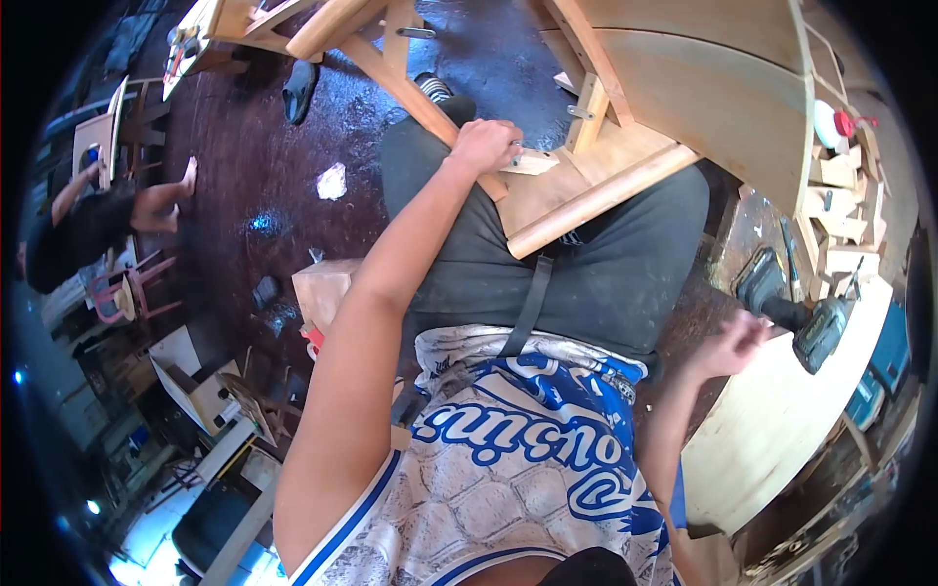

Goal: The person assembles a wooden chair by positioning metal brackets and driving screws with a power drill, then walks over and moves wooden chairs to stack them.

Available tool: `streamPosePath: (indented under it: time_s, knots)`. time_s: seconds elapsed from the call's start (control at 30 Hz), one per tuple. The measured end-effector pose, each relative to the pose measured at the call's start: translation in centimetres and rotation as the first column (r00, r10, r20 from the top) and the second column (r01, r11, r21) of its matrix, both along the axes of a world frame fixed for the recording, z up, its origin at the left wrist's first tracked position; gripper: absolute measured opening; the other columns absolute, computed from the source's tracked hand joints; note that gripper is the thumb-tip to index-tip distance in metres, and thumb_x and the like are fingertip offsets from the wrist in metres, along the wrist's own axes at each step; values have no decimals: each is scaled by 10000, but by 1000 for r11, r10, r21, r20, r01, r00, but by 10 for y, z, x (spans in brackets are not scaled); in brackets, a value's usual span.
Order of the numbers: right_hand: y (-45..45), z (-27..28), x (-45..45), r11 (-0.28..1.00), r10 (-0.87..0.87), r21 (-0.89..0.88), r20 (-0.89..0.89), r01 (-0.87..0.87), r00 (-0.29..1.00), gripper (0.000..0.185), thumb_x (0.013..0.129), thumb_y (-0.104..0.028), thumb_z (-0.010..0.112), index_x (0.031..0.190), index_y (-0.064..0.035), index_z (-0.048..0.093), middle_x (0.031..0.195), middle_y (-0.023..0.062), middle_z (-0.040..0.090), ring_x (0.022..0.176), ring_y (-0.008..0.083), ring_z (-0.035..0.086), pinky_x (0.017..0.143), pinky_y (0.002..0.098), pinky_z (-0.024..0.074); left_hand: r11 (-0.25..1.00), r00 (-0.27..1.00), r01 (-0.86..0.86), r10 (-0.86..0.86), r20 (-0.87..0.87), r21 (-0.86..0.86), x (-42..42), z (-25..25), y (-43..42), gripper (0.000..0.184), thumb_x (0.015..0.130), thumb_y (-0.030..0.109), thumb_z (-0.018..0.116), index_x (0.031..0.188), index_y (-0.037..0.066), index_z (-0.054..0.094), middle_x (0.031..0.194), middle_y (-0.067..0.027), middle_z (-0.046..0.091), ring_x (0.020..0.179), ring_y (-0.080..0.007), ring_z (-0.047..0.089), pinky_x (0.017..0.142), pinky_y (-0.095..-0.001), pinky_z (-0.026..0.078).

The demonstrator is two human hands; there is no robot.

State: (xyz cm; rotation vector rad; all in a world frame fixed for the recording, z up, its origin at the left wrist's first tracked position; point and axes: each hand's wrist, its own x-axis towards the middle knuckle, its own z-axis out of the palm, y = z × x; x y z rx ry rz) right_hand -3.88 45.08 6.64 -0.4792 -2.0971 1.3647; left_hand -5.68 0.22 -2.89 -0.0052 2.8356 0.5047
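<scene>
A wooden chair-like frame (606,200) rests across my lap, with round-edged bars and a flat panel. My left hand (485,146) is closed at its left bar, fingers round a small pale wooden block (532,163) that lies against the panel. The fingertips are partly hidden. Another small block with a metal slot (587,112) stands at the right inner corner of the frame. My right hand (735,346) is in the air at the right, fingers bent and blurred, near a cordless drill (823,332) on a pale board (772,430).
A second black power tool (762,281) lies beyond the drill. Wood offcuts (842,220) and a white bottle with a red cap (831,125) are at the far right. A wooden box (322,290) stands by my left leg. Another person (93,220) sits at the far left.
</scene>
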Motion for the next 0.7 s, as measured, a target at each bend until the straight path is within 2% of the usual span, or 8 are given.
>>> streamPosePath:
  time_s: [0.07, 0.1, 0.17, 0.2, 0.27, 0.33, 0.5, 0.7]
  knots:
    - [-79, 14, 17, 955, 294, 9, 93, -296, 951, 274, 874, -47, 735, 1132, 19, 671, 983, 76, 666, 901, 144, 618, 738, 263, 513, 999, 1000, 5, -5, 21, 39, -1, 0, -1, 201, 904, 291, 647, 970, 111, 705, 995, -68, 702, 951, -317, 686, 820, -475, 538]
    - [-108, 19, 13, 819, 534, 101, 228, -565, 814, 175, 866, -50, 739, 1038, -26, 721, 949, 70, 683, 843, 145, 634, 708, 259, 516, 998, 1000, 6, -7, 27, 55, -2, 3, -1, 198, 902, 284, 651, 972, 108, 706, 995, -74, 699, 969, -318, 682, 832, -475, 533]
    - [-168, 12, 1, 596, 776, -117, 341, -795, 531, 93, 853, -96, 743, 926, -40, 735, 832, 106, 710, 720, 207, 692, 696, 315, 542, 998, 1000, 13, -14, 17, 62, 0, 1, -2, 193, 899, 280, 655, 970, 109, 707, 995, -76, 700, 977, -316, 681, 840, -472, 533]
    - [-193, -2, -9, 480, 788, -6, 442, -877, 428, 126, 851, -171, 730, 919, -66, 747, 868, 142, 728, 776, 289, 721, 722, 378, 559, 998, 1000, 19, -19, 8, 67, 0, 0, -2, 188, 896, 276, 659, 968, 111, 709, 994, -78, 701, 985, -315, 679, 847, -469, 533]
    - [-239, -34, -28, 262, 749, 46, 620, -964, 233, 182, 840, -253, 722, 931, -100, 757, 914, 169, 732, 829, 343, 715, 760, 435, 564, 998, 1000, 1, -2, 15, 56, -1, -3, -3, 183, 891, 274, 665, 967, 115, 713, 992, -79, 703, 988, -315, 679, 853, -466, 532]
    - [-271, -66, -42, 126, 576, 121, 799, -985, 172, 231, 841, -307, 724, 939, -101, 760, 941, 187, 733, 888, 345, 718, 802, 469, 560, 999, 999, -22, 21, 27, 47, 0, -4, -3, 178, 886, 272, 672, 966, 119, 716, 991, -80, 705, 991, -314, 679, 859, -463, 532]
    - [-295, -111, -47, 190, 464, 70, 873, -979, 152, 296, 863, -381, 695, 926, -97, 751, 904, 198, 729, 905, 359, 709, 816, 474, 550, 994, 996, -83, 79, 51, 76, 0, -7, -3, 159, 872, 250, 680, 957, 125, 729, 991, -83, 718, 985, -316, 684, 864, -456, 534]
    - [-315, -97, -42, 275, 445, 86, 871, -958, 206, 306, 890, -366, 637, 942, -83, 740, 901, 222, 720, 908, 396, 695, 824, 489, 541, 986, 989, -133, 125, 85, 105, -3, -10, -6, 167, 864, 247, 671, 952, 117, 730, 1004, -107, 727, 984, -328, 684, 862, -465, 532]
